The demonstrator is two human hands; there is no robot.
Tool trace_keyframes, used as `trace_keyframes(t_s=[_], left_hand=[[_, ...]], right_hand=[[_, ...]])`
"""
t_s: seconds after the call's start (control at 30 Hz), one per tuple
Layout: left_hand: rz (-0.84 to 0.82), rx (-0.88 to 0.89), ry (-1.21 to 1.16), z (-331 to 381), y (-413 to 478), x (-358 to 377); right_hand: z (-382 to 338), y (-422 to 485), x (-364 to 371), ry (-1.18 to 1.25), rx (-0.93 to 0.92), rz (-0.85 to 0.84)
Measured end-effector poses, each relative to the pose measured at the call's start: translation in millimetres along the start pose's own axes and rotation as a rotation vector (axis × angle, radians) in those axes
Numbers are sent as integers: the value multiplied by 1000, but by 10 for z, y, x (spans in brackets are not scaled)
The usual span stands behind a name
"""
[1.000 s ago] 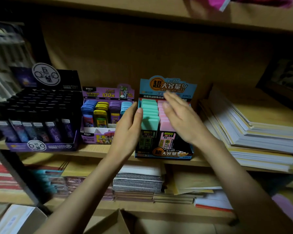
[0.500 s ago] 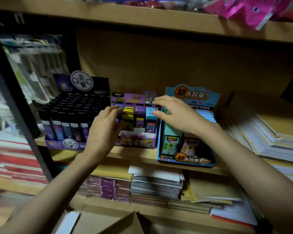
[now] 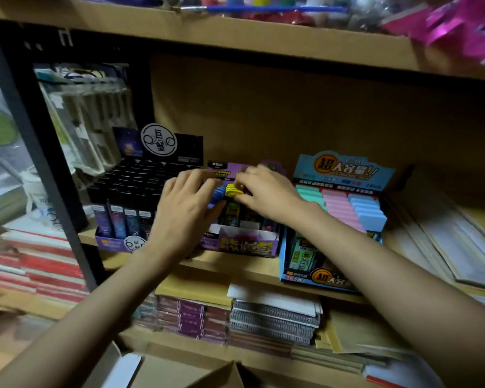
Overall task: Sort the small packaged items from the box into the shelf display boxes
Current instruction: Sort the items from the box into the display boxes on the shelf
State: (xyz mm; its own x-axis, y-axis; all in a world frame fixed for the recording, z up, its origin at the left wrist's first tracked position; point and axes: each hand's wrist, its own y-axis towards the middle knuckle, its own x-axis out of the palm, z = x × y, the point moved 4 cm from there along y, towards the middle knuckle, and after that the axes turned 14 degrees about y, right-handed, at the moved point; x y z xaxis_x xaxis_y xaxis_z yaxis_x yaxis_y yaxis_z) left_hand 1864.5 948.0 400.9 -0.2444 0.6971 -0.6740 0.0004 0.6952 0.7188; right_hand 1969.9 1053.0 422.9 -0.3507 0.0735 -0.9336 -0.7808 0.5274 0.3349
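Yellow packs: a short row standing upright in the purple display box, middle of the shelf board. Blue packs sit in the lane just left of them, mostly covered.

Right hand: I have it over the far half of the purple box, fingers bent over the tops of the yellow packs, thumb against their near face, so it pinches that row.

Left hand: fingers long and loosely spread, flat over the blue packs, fingertips toward the box's back card. It holds nothing.

Black display box: just left of the purple one, touching or nearly so; I can't tell which. It is full of dark upright packs, with a round logo card at the far side.

Blue display box: just right, with three lanes in teal, pink and pale blue. My right forearm crosses its near left corner.

Paper stacks: far right on the same board, lying flat.

Below the board: spiral notebooks stacked flat, purple-edged booklets to their left.

Nearest me, bottom edge: an open flap of a cardboard box. Its contents are out of view.
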Motion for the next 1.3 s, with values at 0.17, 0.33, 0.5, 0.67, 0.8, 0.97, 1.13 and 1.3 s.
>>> trace_keyframes(t_s=[0.17, 0.33, 0.5, 0.67, 0.8, 0.97, 1.13, 1.3], left_hand=[[65, -126, -104, -496, -346, -132], [127, -474, -322, -1115, -682, -31], [-58, -748, -743, -1476, -922, 436], [-130, -589, -836, -1290, -984, 586], [-151, -544, -882, -1282, -936, 639], [-186, -571, -927, -1320, -898, 717], [-167, -642, -978, -1469, -873, 761], [4, -680, -1014, -1492, -544, 662]], right_hand=[[-40, 8, 76, -117, -2, 41], [-181, -86, 52, -84, 13, 110], [-630, -402, 269, 551, 128, 278], [-924, -425, 806, 1033, 399, 217], [-1060, -348, 1026, 1049, 442, 288], [-1158, -311, 1161, 1037, 401, 255], [-1140, -237, 1139, 1069, 408, 317], [-1156, 13, 1099, 1227, 472, 376]])
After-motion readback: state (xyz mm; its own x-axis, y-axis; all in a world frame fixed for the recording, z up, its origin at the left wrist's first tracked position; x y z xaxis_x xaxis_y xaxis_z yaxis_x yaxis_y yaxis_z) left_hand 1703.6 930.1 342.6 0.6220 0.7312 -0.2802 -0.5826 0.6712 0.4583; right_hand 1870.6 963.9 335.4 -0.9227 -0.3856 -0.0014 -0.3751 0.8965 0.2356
